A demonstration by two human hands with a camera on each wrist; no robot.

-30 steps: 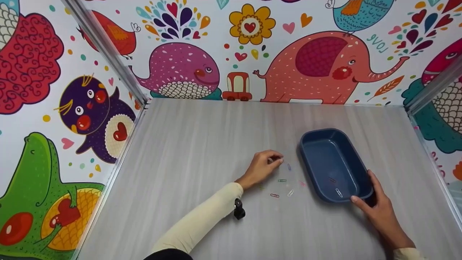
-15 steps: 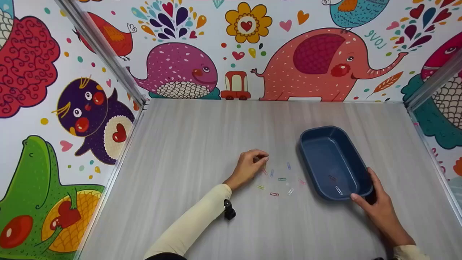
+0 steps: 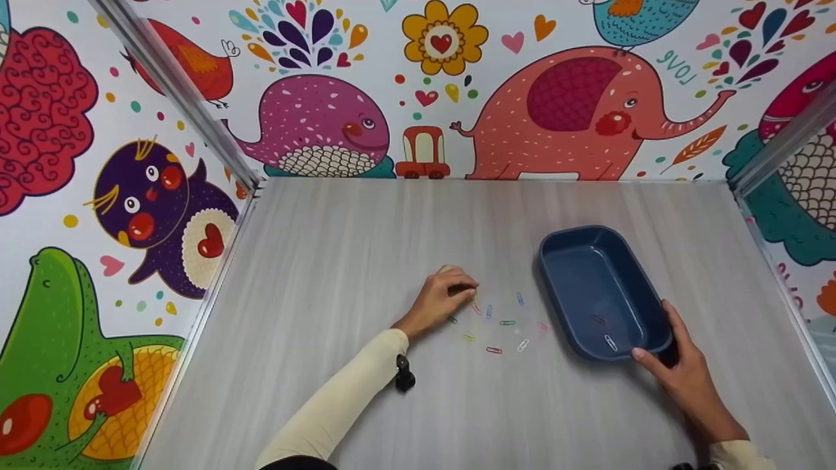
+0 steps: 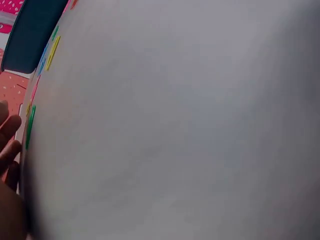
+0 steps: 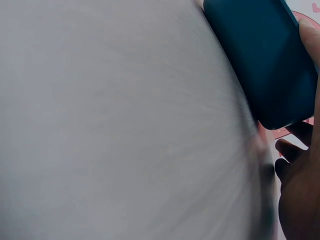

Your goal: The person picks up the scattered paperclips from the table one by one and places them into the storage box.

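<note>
My left hand point(image 3: 439, 301) is over the grey table, its thumb and index fingertips close together beside a small yellow paper clip point(image 3: 476, 297); whether they pinch it cannot be told. In the left wrist view, the left hand's curled fingers point(image 4: 11, 145) show at the left edge, near a green paper clip point(image 4: 30, 127). My right hand point(image 3: 686, 375) grips the near right corner of a dark blue tray point(image 3: 550, 290), thumb on the rim and fingers along the outside. Inside the tray lie a white paper clip point(image 3: 610, 343) and a dark reddish one.
Loose paper clips lie scattered between the left hand and the tray, among them a red clip point(image 3: 494, 350), a white clip point(image 3: 523, 345) and a pink clip point(image 3: 543, 327). Walls with cartoon animals point(image 3: 575, 117) bound the table at the back and sides.
My left hand has moved left, away from the blue clip near the tray, uncovering several clips. My right hand stays on the tray. The head view has shifted slightly.
</note>
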